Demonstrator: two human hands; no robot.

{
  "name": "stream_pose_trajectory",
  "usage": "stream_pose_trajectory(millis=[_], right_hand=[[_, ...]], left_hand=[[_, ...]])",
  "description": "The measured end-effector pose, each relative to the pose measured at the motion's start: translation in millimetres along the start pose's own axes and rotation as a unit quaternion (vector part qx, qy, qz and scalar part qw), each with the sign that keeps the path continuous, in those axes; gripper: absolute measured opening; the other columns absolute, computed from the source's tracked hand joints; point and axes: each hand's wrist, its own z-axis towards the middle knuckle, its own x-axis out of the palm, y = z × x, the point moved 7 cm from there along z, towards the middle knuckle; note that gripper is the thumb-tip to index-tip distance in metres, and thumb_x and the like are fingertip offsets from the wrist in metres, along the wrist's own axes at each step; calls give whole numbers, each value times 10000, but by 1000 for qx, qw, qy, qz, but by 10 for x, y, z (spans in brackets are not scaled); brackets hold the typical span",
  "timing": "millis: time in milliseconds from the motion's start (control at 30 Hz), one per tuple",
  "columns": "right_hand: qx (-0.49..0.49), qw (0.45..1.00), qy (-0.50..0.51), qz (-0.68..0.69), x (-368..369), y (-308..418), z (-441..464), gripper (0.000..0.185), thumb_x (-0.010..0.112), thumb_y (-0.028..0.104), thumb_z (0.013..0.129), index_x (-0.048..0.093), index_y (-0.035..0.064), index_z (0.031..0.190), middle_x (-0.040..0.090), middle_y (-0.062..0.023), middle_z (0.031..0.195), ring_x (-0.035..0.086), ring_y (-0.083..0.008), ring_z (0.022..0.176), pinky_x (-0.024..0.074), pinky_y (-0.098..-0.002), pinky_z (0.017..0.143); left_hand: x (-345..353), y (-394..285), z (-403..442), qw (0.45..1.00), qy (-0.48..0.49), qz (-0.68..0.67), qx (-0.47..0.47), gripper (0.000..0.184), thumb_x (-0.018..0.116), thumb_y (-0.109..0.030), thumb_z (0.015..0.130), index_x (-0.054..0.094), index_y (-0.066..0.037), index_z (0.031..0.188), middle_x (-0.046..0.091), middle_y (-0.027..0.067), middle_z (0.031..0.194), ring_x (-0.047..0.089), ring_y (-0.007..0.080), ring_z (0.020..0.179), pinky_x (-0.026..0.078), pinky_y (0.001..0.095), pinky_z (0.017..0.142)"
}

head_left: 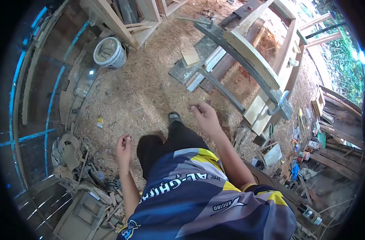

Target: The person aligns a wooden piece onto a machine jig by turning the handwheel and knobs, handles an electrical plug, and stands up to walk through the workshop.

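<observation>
My left hand (123, 149) hangs at my left side above the sawdust floor, its fingers loosely curled, with no object showing in it. Ahead of my body on the right, my right hand (205, 116) is bent inward with the fingers folded toward the thumb. No held object can be seen there either. Nearest to that hand is a wooden bar (222, 89) of the workbench, apart from the fingers. On the bench lies a curved pale wooden piece (252, 58), with a blue-handled clamp (279, 103) at its near end.
A white bucket (110, 52) stands at the upper left by upright timber frames (114, 22). A small wooden block (190, 56) rests on a grey board (178, 73). Scrap wood (110, 204) is piled at lower left; stacked planks (336, 162) and clutter line the right.
</observation>
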Motion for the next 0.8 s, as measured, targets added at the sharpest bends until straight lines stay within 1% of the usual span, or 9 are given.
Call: stream_pose_trajectory(millis=[133, 167, 267, 333, 533, 600, 667, 733, 800], right_hand=[[-27, 999, -5, -43, 80, 469, 963, 214, 667, 124, 1084, 752, 9, 1242, 809, -116, 1101, 762, -187, 1013, 585, -337, 908], [-32, 999, -7, 1, 132, 567, 1174, 202, 668, 104, 1079, 751, 5, 1233, 810, -113, 1106, 762, -178, 1022, 586, -335, 912], [0, 1000, -6, -26, 292, 691, 1816, 189, 672, 88, 1072, 749, -3, 1219, 807, -112, 1102, 766, -180, 1023, 588, -333, 913], [4, 1000, -8, -18, 421, 622, 2292, 186, 674, 82, 1069, 750, -1, 1217, 805, -112, 1097, 769, -183, 1022, 588, -329, 908], [25, 998, -56, -20, 876, 759, 3767, 185, 675, 79, 1068, 750, 4, 1219, 801, -111, 1091, 777, -187, 1025, 586, -316, 903], [48, 996, -72, -28, 991, 879, 4124, 185, 674, 79, 1068, 750, 6, 1220, 800, -111, 1097, 778, -186, 1028, 585, -315, 903], [52, 992, -115, 0, 1034, 1011, 4540, 184, 681, 75, 1064, 750, 10, 1222, 796, -105, 1113, 773, -178, 1042, 584, -316, 901], [59, 987, -139, 48, 1046, 1247, 4838, 181, 690, 66, 1057, 752, 17, 1221, 789, -97, 1114, 765, -170, 1040, 582, -314, 893], [59, 985, -162, 13, 975, 1396, 5059, 175, 655, 44, 1079, 738, -2, 1227, 781, -88, 1109, 754, -161, 1067, 572, -307, 957]], left_hand=[[-204, -479, 559, 999, -24, -37, 27, 280, 631, -159, 1129, 676, 29, 1331, 754, 112, 1194, 715, 178, 1100, 558, 330, 1003], [-250, -505, 719, 999, -26, -36, 26, 280, 631, -159, 1129, 676, 29, 1331, 754, 112, 1194, 715, 178, 1100, 558, 330, 1003], [-476, -517, 1248, 997, -34, -74, 3, 282, 624, -167, 1134, 676, 29, 1330, 753, 106, 1186, 716, 183, 1110, 556, 337, 1008], [-549, -646, 1679, 999, -15, -52, -6, 252, 626, -156, 1137, 685, 24, 1302, 749, 93, 1192, 701, 156, 1099, 547, 312, 991], [-602, -1118, 3577, 997, 69, 31, -6, 261, 606, -143, 1138, 686, 39, 1306, 745, 86, 1147, 705, 181, 1050, 555, 335, 978], [-546, -1592, 4247, 994, 101, 38, -11, 245, 617, -141, 1132, 693, 36, 1284, 737, 74, 1145, 693, 167, 1040, 549, 333, 984], [-365, -2295, 4922, 976, 150, 152, 34, 225, 634, -144, 1124, 699, 22, 1262, 720, 53, 1124, 672, 151, 1034, 534, 318, 981], [-180, -2777, 5613, 965, 186, 171, 72, 230, 653, -149, 1114, 710, 8, 1272, 741, 52, 1125, 683, 142, 1036, 534, 304, 940], [84, -3324, 6204, 953, 211, 196, 94, 235, 653, -147, 1112, 713, 4, 1282, 752, 56, 1137, 691, 143, 1032, 537, 304, 921]])
